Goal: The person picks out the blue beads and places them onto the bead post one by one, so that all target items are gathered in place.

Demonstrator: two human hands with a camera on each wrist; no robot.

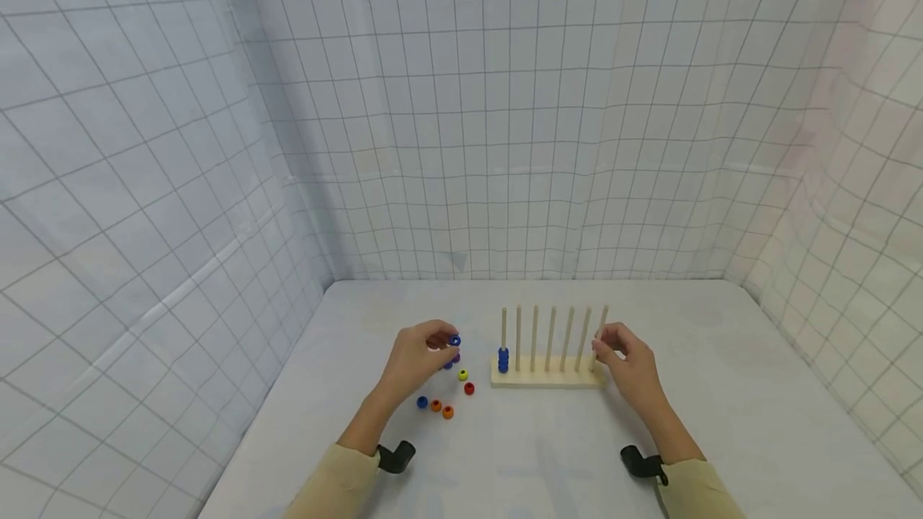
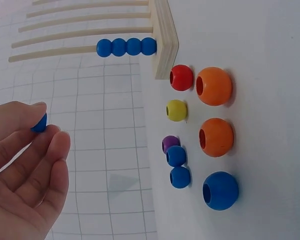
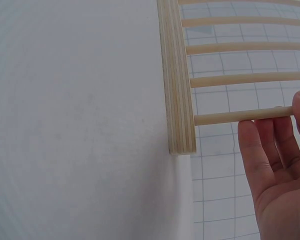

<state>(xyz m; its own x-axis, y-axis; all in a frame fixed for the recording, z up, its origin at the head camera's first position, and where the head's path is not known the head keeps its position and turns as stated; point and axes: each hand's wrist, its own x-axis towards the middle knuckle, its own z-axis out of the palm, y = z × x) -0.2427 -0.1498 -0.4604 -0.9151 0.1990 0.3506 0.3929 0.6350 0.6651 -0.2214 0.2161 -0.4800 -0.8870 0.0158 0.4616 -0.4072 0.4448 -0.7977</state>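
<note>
Between thumb and fingertips, my left hand (image 1: pixel 413 357) pinches a blue bead (image 2: pixel 40 124), raised above the loose beads on the table. To its right stands a wooden base (image 1: pixel 544 379) with a row of upright pegs. Several blue beads (image 2: pixel 126 47) are stacked on the leftmost peg; the other pegs are bare. My right hand (image 1: pixel 630 363) grips the rightmost peg (image 3: pixel 230 117) between thumb and fingers, above the base.
Loose beads lie left of the base: a red bead (image 2: pixel 182 77), a yellow bead (image 2: pixel 177 111), a purple bead (image 2: pixel 169 143), two orange beads (image 2: pixel 217 137) and three blue beads (image 2: pixel 222 191). Gridded white sheets (image 1: pixel 505 142) surround the white table (image 1: pixel 534 455).
</note>
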